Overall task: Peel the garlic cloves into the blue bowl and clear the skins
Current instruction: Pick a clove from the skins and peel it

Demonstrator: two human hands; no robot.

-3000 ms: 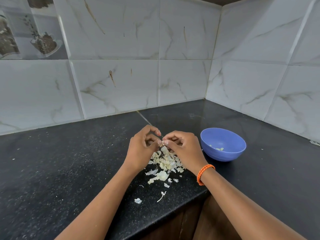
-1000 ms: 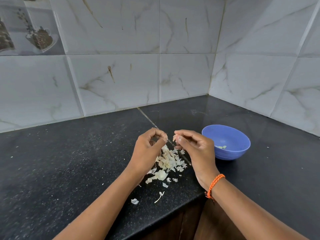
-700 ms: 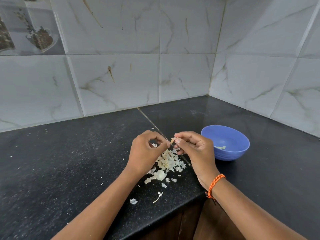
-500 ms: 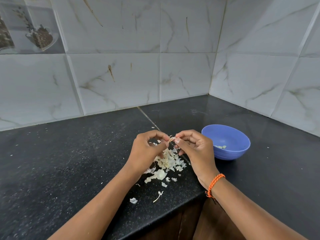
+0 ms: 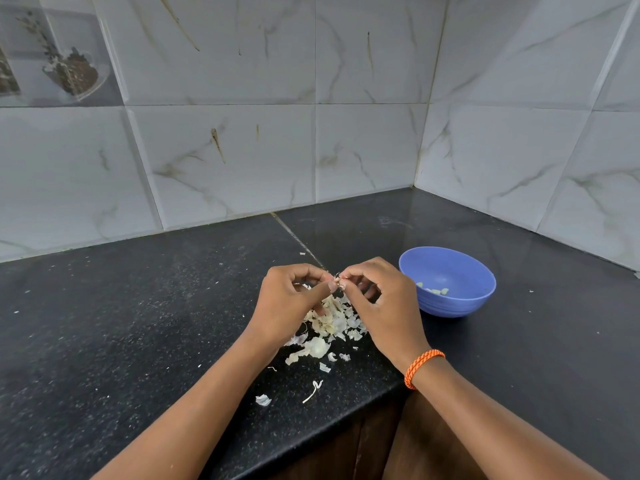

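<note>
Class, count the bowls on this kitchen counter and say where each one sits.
1. The blue bowl stands on the black counter, just right of the right hand.

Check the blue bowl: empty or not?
Not empty, nearly so. The bowl stands upright with a few pale peeled cloves at the bottom.

Garlic clove (image 5: 338, 281): small, mostly hidden, pinched above skins pile (image 5: 329, 322) of pale flakes on black counter. Blue bowl (image 5: 450, 299) upright right of pile, few peeled cloves (image 5: 433, 289) inside.
</note>
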